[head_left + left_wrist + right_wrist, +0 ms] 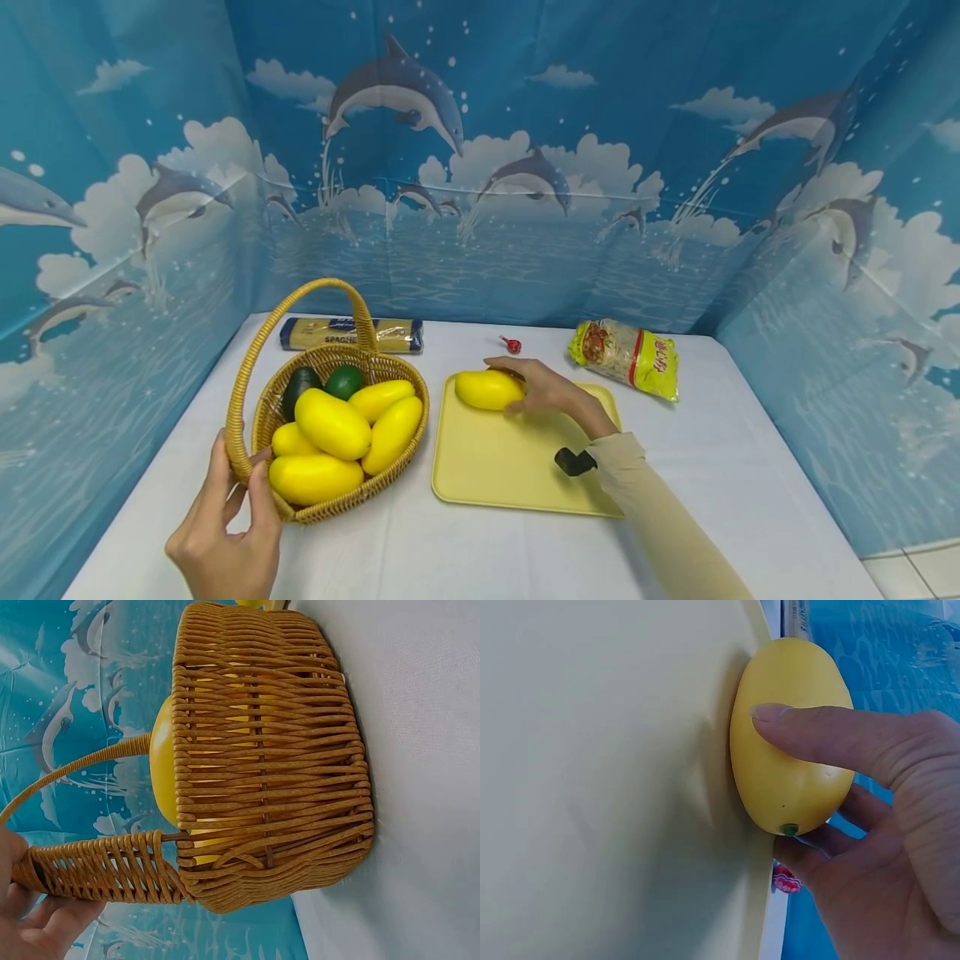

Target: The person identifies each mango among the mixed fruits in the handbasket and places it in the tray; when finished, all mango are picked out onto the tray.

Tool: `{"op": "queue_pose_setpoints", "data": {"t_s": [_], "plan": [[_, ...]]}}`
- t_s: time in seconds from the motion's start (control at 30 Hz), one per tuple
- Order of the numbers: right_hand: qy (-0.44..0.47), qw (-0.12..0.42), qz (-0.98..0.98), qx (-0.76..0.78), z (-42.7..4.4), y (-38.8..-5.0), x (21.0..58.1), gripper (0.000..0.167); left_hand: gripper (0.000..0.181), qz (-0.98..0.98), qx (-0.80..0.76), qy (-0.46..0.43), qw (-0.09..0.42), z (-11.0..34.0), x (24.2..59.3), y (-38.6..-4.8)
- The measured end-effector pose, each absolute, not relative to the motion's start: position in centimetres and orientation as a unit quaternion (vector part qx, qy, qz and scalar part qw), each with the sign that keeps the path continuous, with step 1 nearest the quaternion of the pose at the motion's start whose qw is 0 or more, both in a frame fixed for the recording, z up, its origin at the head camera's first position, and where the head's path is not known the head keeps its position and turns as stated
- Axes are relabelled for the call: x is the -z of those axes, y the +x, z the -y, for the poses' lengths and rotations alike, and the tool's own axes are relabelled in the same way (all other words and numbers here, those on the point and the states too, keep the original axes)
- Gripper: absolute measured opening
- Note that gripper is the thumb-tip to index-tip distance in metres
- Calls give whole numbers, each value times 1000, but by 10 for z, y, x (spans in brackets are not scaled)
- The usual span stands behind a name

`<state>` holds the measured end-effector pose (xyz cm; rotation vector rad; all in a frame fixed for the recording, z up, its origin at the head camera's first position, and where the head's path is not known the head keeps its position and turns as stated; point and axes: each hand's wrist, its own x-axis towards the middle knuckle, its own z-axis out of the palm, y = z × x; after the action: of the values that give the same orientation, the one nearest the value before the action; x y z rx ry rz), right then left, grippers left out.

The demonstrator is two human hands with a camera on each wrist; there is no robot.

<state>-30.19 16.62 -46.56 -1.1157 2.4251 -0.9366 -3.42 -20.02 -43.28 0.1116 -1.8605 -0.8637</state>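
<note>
A wicker basket [390,475] on the left side holds several yellow mangoes [332,423], a dark avocado [300,388] and a rounder green fruit [345,382]. My left hand [228,529] grips the lower left part of its arched handle [238,392], thumb and fingers on either side, as the left wrist view also shows. At the back left of a pale yellow tray [502,467], my right hand [547,390] holds a single mango [483,390]. In the right wrist view the thumb lies across this mango [795,787], the other fingers behind it.
A spaghetti pack [397,335] lies behind the basket. Past the tray's back edge is a small red wrapped candy [512,344], and a yellow noodle bag [630,358] lies at the back right. A dark pipe-like object [573,462] sits on the tray beside the right sleeve. Dolphin-print curtains surround the white table.
</note>
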Motion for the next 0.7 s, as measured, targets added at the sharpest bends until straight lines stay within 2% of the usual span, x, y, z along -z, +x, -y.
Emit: {"op": "queue_pose_setpoints", "data": {"t_s": [0.2, 0.33, 0.47, 0.57, 0.7], "plan": [[-383, 144, -857, 314, -164, -299, 453, 89, 71, 784, 356, 56, 506, 200, 431, -32], [-403, 78, -861, 301, -153, -283, 418, 81, 71, 785, 354, 55, 506, 200, 431, -32], [-454, 21, -833, 314, -122, -250, 373, 68, 69, 776, 354, 46, 519, 201, 433, -33], [-498, 23, -810, 309, -94, -221, 347, 65, 68, 774, 354, 45, 522, 201, 433, -33], [-536, 56, -792, 285, -55, -194, 337, 67, 68, 778, 353, 45, 518, 201, 433, -33]]}}
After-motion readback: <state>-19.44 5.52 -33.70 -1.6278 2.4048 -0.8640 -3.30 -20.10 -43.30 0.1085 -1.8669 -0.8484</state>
